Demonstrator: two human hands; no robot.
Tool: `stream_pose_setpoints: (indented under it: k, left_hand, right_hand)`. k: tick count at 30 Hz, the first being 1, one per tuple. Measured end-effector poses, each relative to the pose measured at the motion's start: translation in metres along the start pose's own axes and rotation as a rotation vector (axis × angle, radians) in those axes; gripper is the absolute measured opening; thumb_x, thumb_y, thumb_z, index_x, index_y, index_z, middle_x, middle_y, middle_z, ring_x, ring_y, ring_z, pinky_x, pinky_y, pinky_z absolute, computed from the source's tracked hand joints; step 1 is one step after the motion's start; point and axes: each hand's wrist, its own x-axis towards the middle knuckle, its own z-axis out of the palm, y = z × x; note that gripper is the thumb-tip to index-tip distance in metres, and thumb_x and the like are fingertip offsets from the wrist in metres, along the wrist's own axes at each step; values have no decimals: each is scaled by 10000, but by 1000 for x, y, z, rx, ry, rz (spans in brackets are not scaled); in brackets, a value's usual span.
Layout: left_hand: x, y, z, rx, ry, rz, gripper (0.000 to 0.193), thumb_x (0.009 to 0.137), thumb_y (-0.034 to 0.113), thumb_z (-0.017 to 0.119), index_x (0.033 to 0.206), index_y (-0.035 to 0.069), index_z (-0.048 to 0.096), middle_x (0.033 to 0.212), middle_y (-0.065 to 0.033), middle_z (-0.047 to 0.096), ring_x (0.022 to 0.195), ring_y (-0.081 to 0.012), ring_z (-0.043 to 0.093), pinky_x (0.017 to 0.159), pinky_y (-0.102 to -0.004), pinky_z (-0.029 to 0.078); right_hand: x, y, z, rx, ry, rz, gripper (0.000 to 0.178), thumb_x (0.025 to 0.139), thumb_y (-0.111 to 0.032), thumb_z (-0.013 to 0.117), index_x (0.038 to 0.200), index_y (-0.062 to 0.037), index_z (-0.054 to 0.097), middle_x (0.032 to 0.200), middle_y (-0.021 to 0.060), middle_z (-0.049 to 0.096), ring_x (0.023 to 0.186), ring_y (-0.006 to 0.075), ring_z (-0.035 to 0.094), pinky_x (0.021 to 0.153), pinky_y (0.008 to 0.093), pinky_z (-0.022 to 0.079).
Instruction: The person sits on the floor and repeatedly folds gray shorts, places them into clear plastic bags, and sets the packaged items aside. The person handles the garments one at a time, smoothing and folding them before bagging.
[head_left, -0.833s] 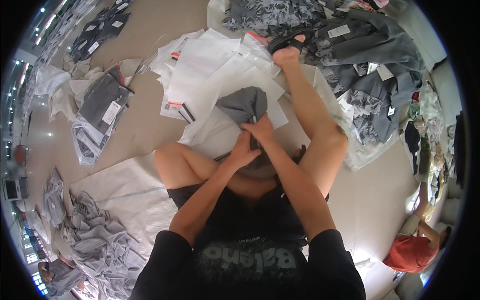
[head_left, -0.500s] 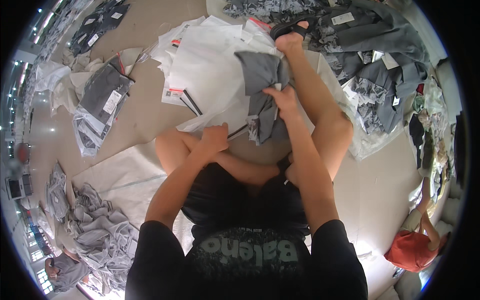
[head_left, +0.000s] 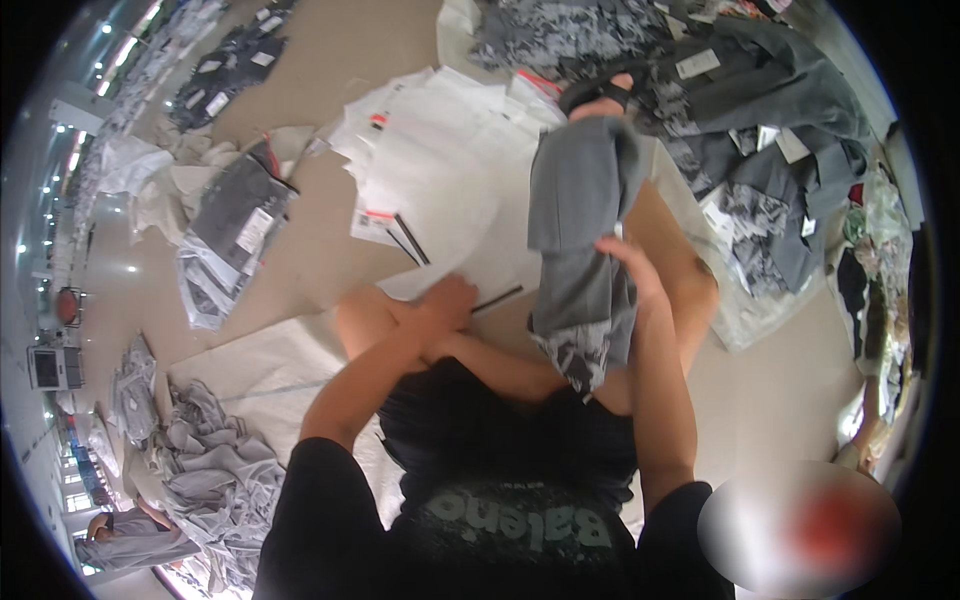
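Observation:
My right hand (head_left: pixel 637 272) grips a folded grey garment (head_left: pixel 575 200) with a patterned grey-and-white section at its lower end. The garment hangs over my outstretched leg, and its exact kind cannot be made out. My left hand (head_left: pixel 448 302) is closed at the near edge of a translucent plastic bag (head_left: pixel 480 255), beside a black strip (head_left: pixel 497 299); its fingertips are partly hidden. Beyond the hands lies a fanned stack of white plastic bags (head_left: pixel 430 150), some with red and black marks.
A bagged dark garment (head_left: pixel 238 235) lies on the floor to the left. Heaped grey clothes (head_left: pixel 215 460) are at lower left, and tagged grey garments (head_left: pixel 750 90) pile up at far right. My sandalled foot (head_left: pixel 600 100) rests by the stack. Another person (head_left: pixel 135 535) is at the lower left edge.
The grey garment has swung nearer and right in my right hand, with its fold now hanging longer. My left hand stays near the bag's edge. The whole view has shifted slightly.

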Motion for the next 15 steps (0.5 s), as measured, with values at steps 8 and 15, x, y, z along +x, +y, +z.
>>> stream_pose_setpoints:
  k: [8,15]
  left_hand:
    - [9,-83,-16,-672,278,-84,249,1017,128,537,1178,-10,668,1025,-198,695,969,-316,677,814,-433,545]
    - [3,-293,-62,-1723,754,-630,304,1106,401,550,995,127,621,782,16,522,688,-93,527,524,-279,447]
  right_hand:
    - [7,22,-2,-413,-99,-6,840,755,-282,888,1406,65,486,1251,168,650,1089,253,671,838,365,573]
    - [22,60,-2,-361,-414,-69,643,767,-206,885,1308,40,640,1168,119,712,1047,190,680,864,343,574]
